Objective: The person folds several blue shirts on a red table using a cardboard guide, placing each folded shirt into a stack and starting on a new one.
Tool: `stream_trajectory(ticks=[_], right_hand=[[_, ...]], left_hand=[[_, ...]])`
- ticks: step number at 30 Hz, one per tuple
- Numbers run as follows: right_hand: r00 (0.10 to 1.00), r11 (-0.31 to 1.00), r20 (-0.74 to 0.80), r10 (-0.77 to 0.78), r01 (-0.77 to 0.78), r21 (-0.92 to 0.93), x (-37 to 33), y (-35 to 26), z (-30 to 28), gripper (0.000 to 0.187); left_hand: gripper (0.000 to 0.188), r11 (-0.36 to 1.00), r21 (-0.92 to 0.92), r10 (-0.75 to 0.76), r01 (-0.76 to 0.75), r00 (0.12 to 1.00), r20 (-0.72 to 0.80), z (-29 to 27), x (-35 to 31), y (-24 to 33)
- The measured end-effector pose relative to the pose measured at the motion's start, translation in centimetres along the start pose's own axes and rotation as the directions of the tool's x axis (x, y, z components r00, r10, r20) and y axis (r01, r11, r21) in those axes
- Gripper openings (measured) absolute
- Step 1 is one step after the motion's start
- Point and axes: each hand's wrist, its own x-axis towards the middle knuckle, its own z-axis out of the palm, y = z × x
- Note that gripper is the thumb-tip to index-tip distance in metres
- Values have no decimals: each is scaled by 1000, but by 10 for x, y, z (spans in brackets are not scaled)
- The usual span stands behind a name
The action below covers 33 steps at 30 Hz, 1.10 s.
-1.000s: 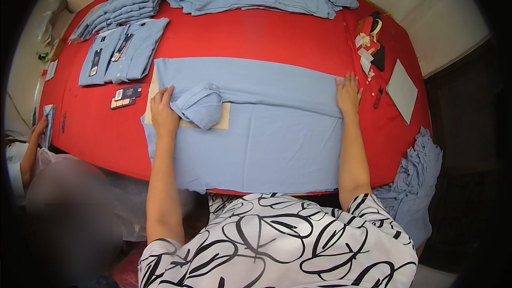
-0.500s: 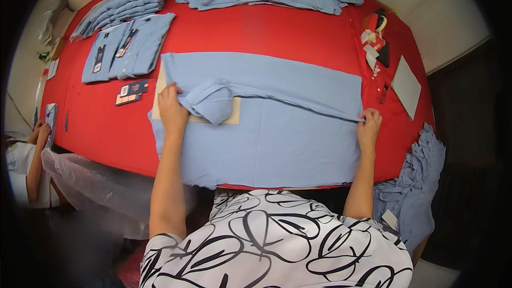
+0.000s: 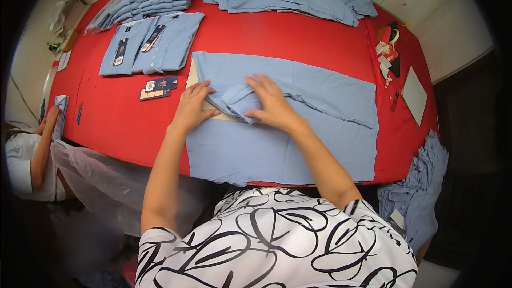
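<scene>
Shirt [image 3: 298,128], light blue, spread flat at table's [image 3: 117,122] near edge, over tan board [image 3: 193,77]. Left hand [image 3: 193,108] flat, fingers open, pressing shirt's left side; right hand [image 3: 269,104] palm down on folded sleeve [image 3: 237,98], gripping nothing. Dark rectangular tags [image 3: 158,87] just left, toward left edge.

Bright, even light falls from above with no glare, and the red table [image 3: 298,26] shows only soft shadows under the cloth folds. The fisheye view bends straight edges near the rim, and its corners go black. The lower left is dim and blurred.
</scene>
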Motion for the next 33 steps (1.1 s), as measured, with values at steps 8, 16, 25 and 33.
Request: stream_trajectory(ticks=[8, 16, 25, 33], right_hand=[[759, 957, 603, -248, 96, 272, -53, -111, -45, 25], [848, 688, 452, -276, -154, 709, -43, -130, -59, 20], [858, 864, -255, 445, -337, 373, -61, 47, -124, 32], [732, 725, -163, 661, -680, -111, -44, 44, -57, 31]], left_hand=[[52, 995, 84, 63, -57, 996, -65, 9, -11, -24], [50, 934, 191, 325, -302, 940, -104, 5, 3, -33], [63, 972, 66, 227, -226, 974, -13, -5, 16, -26], [66, 968, 140, 190, -206, 974, 123, -10, 22, -24]])
